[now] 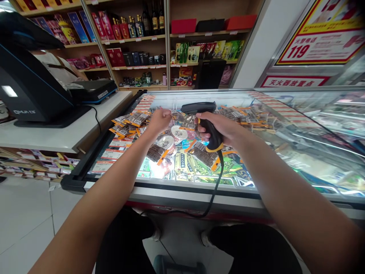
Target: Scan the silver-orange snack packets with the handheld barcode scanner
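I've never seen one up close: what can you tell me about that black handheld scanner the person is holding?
The scanner is black, plastic-looking, with a wide flat head and a curved handle ending in a yellow collar. A black cable hangs from that collar and trails over the freezer's front edge. The right hand wraps the handle, holding it above the glass lid, its head pointing away from the person.

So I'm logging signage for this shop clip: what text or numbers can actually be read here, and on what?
"119": on the red and yellow poster; its Chinese lines are too blurred to read.
White Chinese characters: on the red sign below it, not clearly legible.
Pale logo: on the base of the black till screen, blurred.
Price tags on the freezer lid, shelf labels, and snack packets by the left hand and the scanner in the right hand: too small to read.
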`<act>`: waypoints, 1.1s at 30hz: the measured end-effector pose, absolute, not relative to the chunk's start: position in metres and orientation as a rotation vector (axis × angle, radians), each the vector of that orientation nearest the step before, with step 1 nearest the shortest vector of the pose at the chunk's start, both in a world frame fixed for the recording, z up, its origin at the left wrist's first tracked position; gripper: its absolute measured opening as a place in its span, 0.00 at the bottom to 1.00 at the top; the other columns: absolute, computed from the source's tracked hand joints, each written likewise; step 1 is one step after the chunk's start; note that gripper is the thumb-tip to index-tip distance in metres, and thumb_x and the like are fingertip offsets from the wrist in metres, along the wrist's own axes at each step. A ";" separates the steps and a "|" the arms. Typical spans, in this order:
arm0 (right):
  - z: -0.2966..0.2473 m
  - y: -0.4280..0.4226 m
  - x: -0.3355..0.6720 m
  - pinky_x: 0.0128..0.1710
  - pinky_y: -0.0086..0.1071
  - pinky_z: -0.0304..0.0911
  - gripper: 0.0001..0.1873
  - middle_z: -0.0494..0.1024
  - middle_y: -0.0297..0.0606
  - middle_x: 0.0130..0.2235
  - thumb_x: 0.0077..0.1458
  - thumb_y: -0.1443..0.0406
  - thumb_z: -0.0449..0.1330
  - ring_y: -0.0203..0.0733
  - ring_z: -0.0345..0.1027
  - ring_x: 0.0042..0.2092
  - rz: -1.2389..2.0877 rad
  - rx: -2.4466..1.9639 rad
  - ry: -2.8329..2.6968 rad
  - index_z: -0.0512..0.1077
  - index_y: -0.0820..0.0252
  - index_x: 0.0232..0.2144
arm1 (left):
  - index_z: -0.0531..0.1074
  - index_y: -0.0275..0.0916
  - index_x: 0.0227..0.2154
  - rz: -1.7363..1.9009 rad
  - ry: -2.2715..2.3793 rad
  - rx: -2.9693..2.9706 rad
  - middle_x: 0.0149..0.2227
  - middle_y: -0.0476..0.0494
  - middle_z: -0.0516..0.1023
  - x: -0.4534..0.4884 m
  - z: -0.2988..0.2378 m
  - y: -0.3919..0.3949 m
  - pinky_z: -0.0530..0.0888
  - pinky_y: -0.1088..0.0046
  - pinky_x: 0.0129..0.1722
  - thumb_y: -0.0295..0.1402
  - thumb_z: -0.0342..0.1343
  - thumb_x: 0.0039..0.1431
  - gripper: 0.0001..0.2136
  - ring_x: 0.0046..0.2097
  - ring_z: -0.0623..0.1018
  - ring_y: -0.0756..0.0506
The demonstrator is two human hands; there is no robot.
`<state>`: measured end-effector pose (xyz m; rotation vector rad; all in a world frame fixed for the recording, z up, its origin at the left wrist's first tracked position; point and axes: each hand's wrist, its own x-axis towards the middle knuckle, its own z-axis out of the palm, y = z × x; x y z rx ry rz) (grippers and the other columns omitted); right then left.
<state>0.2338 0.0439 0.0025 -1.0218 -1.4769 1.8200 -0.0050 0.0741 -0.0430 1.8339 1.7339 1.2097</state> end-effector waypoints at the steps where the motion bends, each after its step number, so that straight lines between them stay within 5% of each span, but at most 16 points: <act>1: 0.003 0.044 0.234 0.20 0.30 0.52 0.13 0.64 0.35 0.25 0.60 0.57 0.65 0.35 0.55 0.24 1.822 -1.023 -1.489 0.65 0.56 0.33 | 0.79 0.38 0.32 1.277 1.789 1.828 0.37 0.41 0.84 -0.009 -0.041 0.075 0.75 0.64 0.49 0.32 0.57 0.59 0.06 0.43 0.82 0.40; 5: 0.003 0.044 0.234 0.19 0.29 0.52 0.13 0.63 0.34 0.25 0.61 0.58 0.64 0.35 0.54 0.24 1.832 -1.046 -1.500 0.66 0.57 0.32 | 0.80 0.36 0.42 1.448 1.913 1.733 0.45 0.38 0.84 -0.027 -0.034 0.080 0.76 0.66 0.46 0.31 0.64 0.54 0.12 0.41 0.83 0.41; 13: -0.001 0.046 0.235 0.18 0.29 0.53 0.15 0.63 0.36 0.25 0.63 0.55 0.64 0.35 0.53 0.24 1.793 -1.053 -1.660 0.68 0.58 0.30 | 0.80 0.36 0.40 1.716 1.746 1.732 0.42 0.42 0.85 -0.053 -0.029 0.088 0.77 0.68 0.50 0.18 0.51 0.54 0.16 0.44 0.83 0.44; 33: -0.007 0.045 0.231 0.19 0.29 0.53 0.16 0.62 0.33 0.25 0.61 0.55 0.66 0.34 0.53 0.24 1.885 -1.004 -1.593 0.67 0.58 0.31 | 0.81 0.37 0.42 1.522 1.977 1.955 0.46 0.41 0.85 -0.062 -0.016 0.072 0.73 0.66 0.53 0.15 0.45 0.58 0.21 0.50 0.81 0.43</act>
